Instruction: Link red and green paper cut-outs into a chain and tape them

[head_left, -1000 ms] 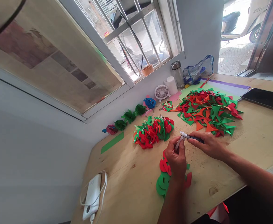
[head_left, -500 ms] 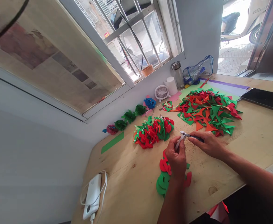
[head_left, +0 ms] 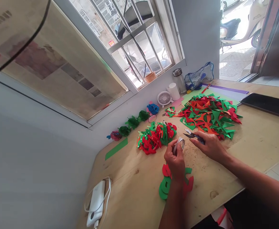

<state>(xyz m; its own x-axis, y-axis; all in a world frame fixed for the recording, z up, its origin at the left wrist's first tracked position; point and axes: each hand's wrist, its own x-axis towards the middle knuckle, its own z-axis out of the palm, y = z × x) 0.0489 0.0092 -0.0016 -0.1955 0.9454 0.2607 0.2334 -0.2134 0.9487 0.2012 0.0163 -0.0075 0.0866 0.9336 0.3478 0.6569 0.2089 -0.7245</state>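
My left hand [head_left: 175, 159] pinches a roll of white tape [head_left: 180, 144] above the wooden table [head_left: 127, 184]. To its right, my right hand [head_left: 209, 144] holds small dark snips [head_left: 195, 136], their blades apart, with a small white piece at the tip. Red and green cut pieces [head_left: 165, 187] lie beneath and beside my left wrist, partly hidden by it. Behind my left hand is a bunch of folded red and green pieces [head_left: 156, 136] with white dots.
A heap of red, orange and green scraps [head_left: 211, 114] spreads behind my right hand. A phone [head_left: 268, 103] lies at the right, a white power bank with cable [head_left: 96, 202] at the left. A small fan [head_left: 164, 98] and a glass bottle [head_left: 179, 79] stand by the wall.
The snips have moved apart from the tape roll, and their blades have opened. My left hand has turned the roll and drawn slightly left and down. The camera view has shifted a little.
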